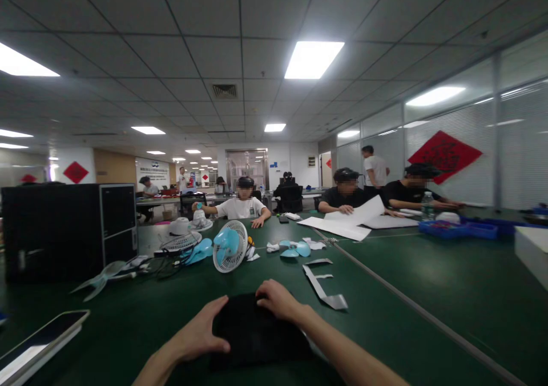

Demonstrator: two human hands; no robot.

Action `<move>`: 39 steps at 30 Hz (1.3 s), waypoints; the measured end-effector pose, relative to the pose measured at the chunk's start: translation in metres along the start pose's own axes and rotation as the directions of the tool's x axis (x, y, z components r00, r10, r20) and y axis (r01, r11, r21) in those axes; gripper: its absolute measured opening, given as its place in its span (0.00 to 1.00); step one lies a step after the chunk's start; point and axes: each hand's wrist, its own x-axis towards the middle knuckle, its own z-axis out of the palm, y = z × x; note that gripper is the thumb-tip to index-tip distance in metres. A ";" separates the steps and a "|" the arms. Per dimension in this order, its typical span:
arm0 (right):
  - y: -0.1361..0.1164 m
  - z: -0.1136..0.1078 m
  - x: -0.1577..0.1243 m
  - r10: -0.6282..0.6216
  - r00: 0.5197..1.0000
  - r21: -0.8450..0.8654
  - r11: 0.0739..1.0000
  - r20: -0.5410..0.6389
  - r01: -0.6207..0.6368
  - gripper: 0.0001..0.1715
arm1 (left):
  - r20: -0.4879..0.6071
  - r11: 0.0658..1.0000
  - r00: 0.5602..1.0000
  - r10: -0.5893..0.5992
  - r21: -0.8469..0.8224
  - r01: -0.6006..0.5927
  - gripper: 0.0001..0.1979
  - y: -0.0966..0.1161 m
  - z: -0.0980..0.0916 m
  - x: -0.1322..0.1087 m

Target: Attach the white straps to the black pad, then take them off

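Black pad (257,332) between, touching left hand (201,332), right hand (278,300).

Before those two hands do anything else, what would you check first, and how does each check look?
1. Left hand on the black item: ok, resting on its left side.
2. Right hand on it: ok, at the far edge.
3. Firm grip: cannot tell; the fingers only lie on it.
4. Black item flat on the green table: ok.
5. Grey strip apart from the right hand: ok.
6. Small fan apart, beyond the black item: ok.
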 end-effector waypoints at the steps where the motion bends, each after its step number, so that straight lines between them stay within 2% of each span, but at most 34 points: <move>1: -0.001 0.001 0.002 0.002 1.000 -0.001 1.000 -0.001 -0.002 0.12 | 0.015 1.000 1.000 0.003 0.017 -0.003 0.57 0.003 0.000 -0.001; 9: -0.011 0.010 0.007 0.010 1.000 0.000 1.000 -0.021 -0.010 0.12 | 0.105 0.993 0.993 -0.061 0.105 0.050 0.58 0.015 -0.001 -0.007; 13: -0.015 -0.002 -0.002 0.041 0.997 -0.006 0.999 -0.063 -0.042 0.16 | 0.113 0.992 0.991 -0.072 0.112 0.059 0.57 0.018 -0.002 -0.009; 18: -0.005 -0.039 -0.043 0.230 0.952 -0.191 0.944 -0.202 -0.269 0.14 | 0.094 0.996 0.994 -0.063 0.074 0.056 0.57 0.015 -0.001 -0.008; 21: 0.016 -0.058 -0.078 0.352 0.898 -0.279 0.863 -0.265 -0.421 0.15 | 0.087 0.997 0.995 -0.056 0.053 0.051 0.57 0.008 0.001 -0.006; 24: 0.040 -0.068 -0.107 0.427 0.854 -0.340 0.789 -0.297 -0.513 0.23 | 0.075 0.998 0.996 -0.044 0.039 0.041 0.56 0.000 0.003 -0.002; 27: 0.052 -0.070 -0.122 0.489 0.826 -0.370 0.739 -0.281 -0.563 0.26 | 0.071 0.999 0.997 -0.034 0.035 0.032 0.56 -0.005 0.005 -0.001; 30: 0.051 -0.070 -0.123 0.541 0.813 -0.382 0.720 -0.216 -0.580 0.19 | 0.081 0.999 0.996 -0.023 0.048 0.019 0.56 -0.004 0.004 -0.001; 34: 0.045 -0.069 -0.121 0.538 0.825 -0.402 0.726 -0.175 -0.559 0.12 | 0.082 0.998 0.996 -0.035 0.049 0.031 0.55 0.001 0.003 -0.004; 39: 0.047 -0.070 -0.120 0.533 0.829 -0.410 0.727 -0.168 -0.551 0.11 | 0.098 0.998 0.994 -0.041 0.046 0.037 0.57 0.002 0.002 -0.005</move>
